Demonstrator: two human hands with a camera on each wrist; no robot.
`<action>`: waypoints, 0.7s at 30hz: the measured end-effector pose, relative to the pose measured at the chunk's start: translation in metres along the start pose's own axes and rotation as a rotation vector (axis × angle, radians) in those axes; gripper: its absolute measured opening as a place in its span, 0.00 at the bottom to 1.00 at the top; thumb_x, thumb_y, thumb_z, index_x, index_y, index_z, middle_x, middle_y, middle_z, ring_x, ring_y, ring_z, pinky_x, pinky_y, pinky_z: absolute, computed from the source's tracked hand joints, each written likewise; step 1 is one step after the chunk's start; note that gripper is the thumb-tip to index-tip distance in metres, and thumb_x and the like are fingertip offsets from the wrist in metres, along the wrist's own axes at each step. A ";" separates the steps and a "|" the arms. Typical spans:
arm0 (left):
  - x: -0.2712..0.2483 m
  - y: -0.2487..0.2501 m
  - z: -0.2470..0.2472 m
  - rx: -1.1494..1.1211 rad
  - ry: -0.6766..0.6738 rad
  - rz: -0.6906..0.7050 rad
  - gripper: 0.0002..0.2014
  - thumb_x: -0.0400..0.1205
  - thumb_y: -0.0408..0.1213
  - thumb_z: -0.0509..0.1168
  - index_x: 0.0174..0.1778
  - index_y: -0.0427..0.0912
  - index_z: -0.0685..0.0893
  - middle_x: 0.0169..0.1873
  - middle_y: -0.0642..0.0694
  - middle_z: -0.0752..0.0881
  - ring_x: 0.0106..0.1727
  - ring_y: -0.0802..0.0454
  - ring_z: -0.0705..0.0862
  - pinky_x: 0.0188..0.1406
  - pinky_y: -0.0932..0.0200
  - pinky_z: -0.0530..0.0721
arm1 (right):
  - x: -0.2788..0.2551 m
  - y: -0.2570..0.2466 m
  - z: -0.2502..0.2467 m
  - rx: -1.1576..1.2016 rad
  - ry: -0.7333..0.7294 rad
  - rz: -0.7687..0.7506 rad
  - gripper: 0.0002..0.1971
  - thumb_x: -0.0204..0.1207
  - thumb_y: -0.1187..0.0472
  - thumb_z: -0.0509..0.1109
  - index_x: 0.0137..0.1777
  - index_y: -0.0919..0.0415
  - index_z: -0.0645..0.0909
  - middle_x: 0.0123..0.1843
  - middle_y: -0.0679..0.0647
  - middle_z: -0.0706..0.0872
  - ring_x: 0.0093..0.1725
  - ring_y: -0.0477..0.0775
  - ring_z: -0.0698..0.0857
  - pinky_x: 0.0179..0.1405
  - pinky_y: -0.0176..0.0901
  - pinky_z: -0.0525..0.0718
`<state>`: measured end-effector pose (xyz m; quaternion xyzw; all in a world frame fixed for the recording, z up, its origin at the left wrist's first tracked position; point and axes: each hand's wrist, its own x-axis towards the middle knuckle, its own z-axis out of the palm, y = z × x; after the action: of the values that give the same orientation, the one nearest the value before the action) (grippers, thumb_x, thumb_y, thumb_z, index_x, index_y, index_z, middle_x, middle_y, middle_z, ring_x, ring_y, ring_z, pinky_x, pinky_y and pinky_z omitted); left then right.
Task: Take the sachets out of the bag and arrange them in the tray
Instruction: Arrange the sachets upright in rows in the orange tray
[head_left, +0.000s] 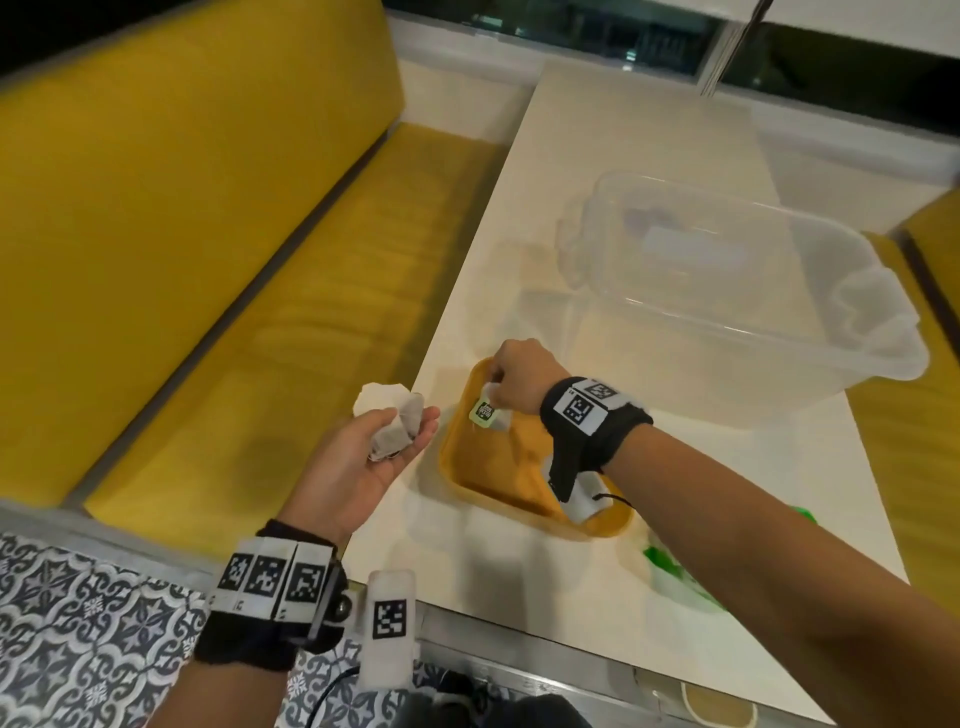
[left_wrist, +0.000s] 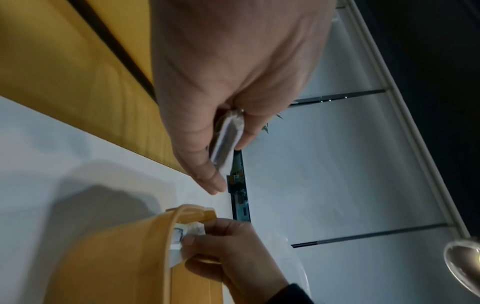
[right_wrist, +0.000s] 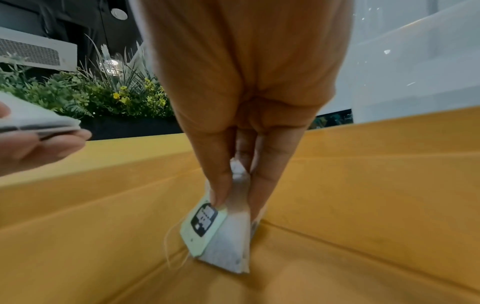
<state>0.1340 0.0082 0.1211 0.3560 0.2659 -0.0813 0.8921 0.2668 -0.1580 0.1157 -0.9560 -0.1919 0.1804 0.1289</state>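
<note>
My right hand (head_left: 517, 376) pinches a tea sachet (right_wrist: 228, 236) with a pale green tag (right_wrist: 203, 224) between thumb and fingers, its lower edge touching the floor of the yellow tray (head_left: 524, 467) on the white bench (head_left: 649, 156). My left hand (head_left: 363, 457), palm up just beside the tray, cups more tea sachets (head_left: 395, 431) in lightly curled fingers; a clear plastic tub (head_left: 779, 332) stands beyond the tray
</note>
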 end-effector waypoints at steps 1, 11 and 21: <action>0.000 -0.001 0.001 0.032 -0.008 0.006 0.13 0.88 0.29 0.55 0.65 0.28 0.75 0.62 0.28 0.83 0.61 0.38 0.86 0.55 0.52 0.88 | 0.001 0.000 -0.001 -0.008 0.017 -0.002 0.04 0.72 0.64 0.72 0.36 0.62 0.83 0.35 0.56 0.83 0.34 0.56 0.82 0.33 0.42 0.81; -0.008 -0.020 0.036 0.254 -0.108 0.096 0.08 0.83 0.27 0.63 0.56 0.37 0.82 0.43 0.41 0.91 0.42 0.50 0.91 0.37 0.62 0.89 | -0.059 -0.018 -0.055 0.375 0.206 -0.337 0.08 0.76 0.58 0.74 0.49 0.61 0.89 0.40 0.47 0.88 0.37 0.44 0.84 0.38 0.33 0.83; -0.031 -0.062 0.071 0.203 -0.215 0.042 0.11 0.81 0.27 0.63 0.59 0.34 0.80 0.44 0.38 0.90 0.44 0.45 0.89 0.36 0.62 0.88 | -0.103 0.003 -0.057 0.431 0.095 -0.402 0.02 0.72 0.67 0.76 0.43 0.64 0.89 0.37 0.46 0.87 0.35 0.41 0.85 0.38 0.37 0.85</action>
<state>0.1171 -0.0863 0.1438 0.4392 0.1517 -0.1268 0.8764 0.2019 -0.2135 0.1961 -0.8569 -0.3281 0.1429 0.3709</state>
